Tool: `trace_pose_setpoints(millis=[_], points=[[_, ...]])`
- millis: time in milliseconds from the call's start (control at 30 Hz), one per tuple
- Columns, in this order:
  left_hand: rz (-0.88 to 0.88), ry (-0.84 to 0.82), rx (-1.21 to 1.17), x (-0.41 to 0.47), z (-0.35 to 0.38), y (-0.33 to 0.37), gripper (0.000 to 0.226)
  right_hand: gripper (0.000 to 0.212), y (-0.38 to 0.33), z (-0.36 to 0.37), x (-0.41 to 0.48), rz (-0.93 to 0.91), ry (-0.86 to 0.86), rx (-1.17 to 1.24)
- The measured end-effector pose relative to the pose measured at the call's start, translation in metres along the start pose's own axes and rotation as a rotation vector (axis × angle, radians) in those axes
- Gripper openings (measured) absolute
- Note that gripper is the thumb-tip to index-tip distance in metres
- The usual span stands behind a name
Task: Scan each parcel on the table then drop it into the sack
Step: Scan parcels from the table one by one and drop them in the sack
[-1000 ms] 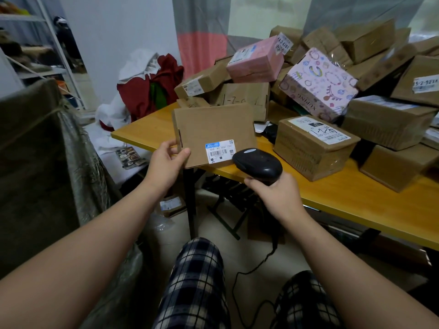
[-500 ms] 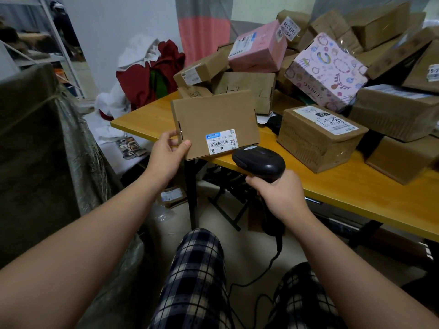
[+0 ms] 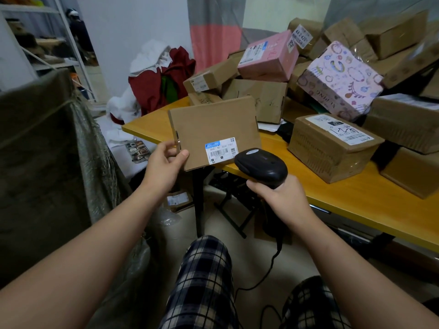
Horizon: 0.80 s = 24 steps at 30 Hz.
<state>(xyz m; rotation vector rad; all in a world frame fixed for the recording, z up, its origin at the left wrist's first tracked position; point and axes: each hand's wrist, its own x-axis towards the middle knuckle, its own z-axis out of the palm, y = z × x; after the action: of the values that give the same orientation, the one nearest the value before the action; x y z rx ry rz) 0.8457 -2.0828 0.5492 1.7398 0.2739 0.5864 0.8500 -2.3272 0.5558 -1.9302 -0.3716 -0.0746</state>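
Cluttered parcel room, white wall and striped curtain behind.

- Far left: tall olive woven sack [image 3: 42,162], rope tied round its upper part. Metal shelving [image 3: 71,51] behind it.
- Between sack and table: narrow gap of floor, partly taken by a small labelled parcel [image 3: 177,200] and crumpled plastic.
- Past the table's left corner: heap of red and white cloth [image 3: 161,77].
- Yellow table [image 3: 356,203]: left corner bare, front strip bare along the near edge toward the right, back half stacked with boxes.
- Left hand [image 3: 164,162]: thumb and fingers pinching the lower left corner of a flat cardboard parcel [image 3: 213,124]. Held upright in the air in front of the table's near edge, white barcode label [image 3: 221,149] at lower right, facing the camera.
- Black scanner [image 3: 261,165]: nose at the label's right corner, touching or just short, cannot tell which. Handle gripped in right hand [image 3: 282,198]; cable [image 3: 269,267] hanging to the floor between plaid knees.
- Right of it on the table: taped brown box [image 3: 330,148], set back from the edge. Pink box [image 3: 268,58] and patterned box [image 3: 339,79] tilted atop the brown pile.
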Motion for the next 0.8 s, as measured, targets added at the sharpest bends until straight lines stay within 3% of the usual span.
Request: trace_pose_setpoints(millis=[233,500,667,800], points=[[0.077,0.238,-0.044,-0.038,-0.084,0.0,0.034,0.041,-0.022,0.061,0.019,-0.167,-0.227,0.056],[0.02,0.636,0.252,-0.123,-0.193,-0.041,0.046,0.047,-0.045,0.198,0.023,-0.184,-0.507,0.059],[-0.118,0.692,0.359,-0.152,-0.23,-0.085,0.047,0.036,-0.03,0.267,0.017,-0.214,-0.654,-0.073],[-0.204,0.706,0.419,-0.158,-0.24,-0.105,0.047,0.039,-0.01,0.302,0.014,-0.205,-0.642,-0.14]])
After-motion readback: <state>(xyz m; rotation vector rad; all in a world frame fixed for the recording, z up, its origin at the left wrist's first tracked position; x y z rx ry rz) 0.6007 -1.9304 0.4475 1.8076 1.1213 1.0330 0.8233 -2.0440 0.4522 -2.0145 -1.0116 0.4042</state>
